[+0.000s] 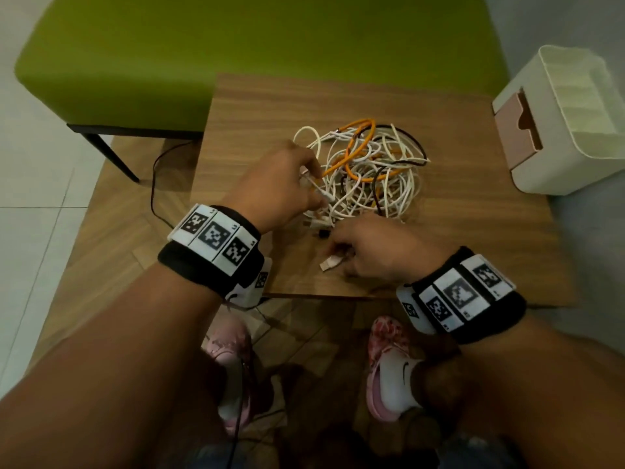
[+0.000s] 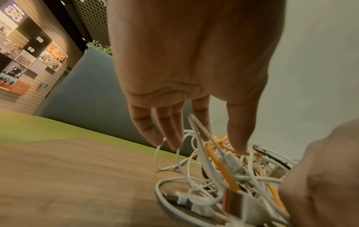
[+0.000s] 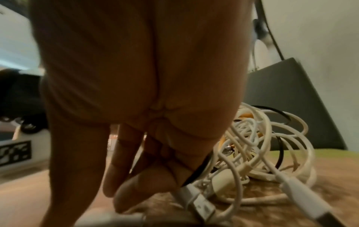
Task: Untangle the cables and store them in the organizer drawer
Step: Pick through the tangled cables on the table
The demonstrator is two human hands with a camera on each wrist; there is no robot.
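A tangle of white, orange and black cables [image 1: 368, 170] [image 2: 223, 169] [image 3: 252, 145] lies mid-table. My left hand [image 1: 313, 184] [image 2: 194, 138] reaches into its left side; a white cable loop rises between its fingers, pinched there. At the near edge of the tangle my right hand [image 1: 341, 255] [image 3: 124, 195] holds a white USB plug [image 1: 329, 264] in curled fingers, low over the wood. The white organizer [image 1: 575, 130] with its pink drawer front [image 1: 517, 126] stands at the right, well away from both hands.
The wooden table [image 1: 473, 231] has bare surface right of the tangle and along the front edge. A green bench [image 1: 169, 55] stands behind it. A black cord [image 1: 154, 184] trails on the floor at left. My feet in pink shoes [image 1: 389, 367] are below the table's front edge.
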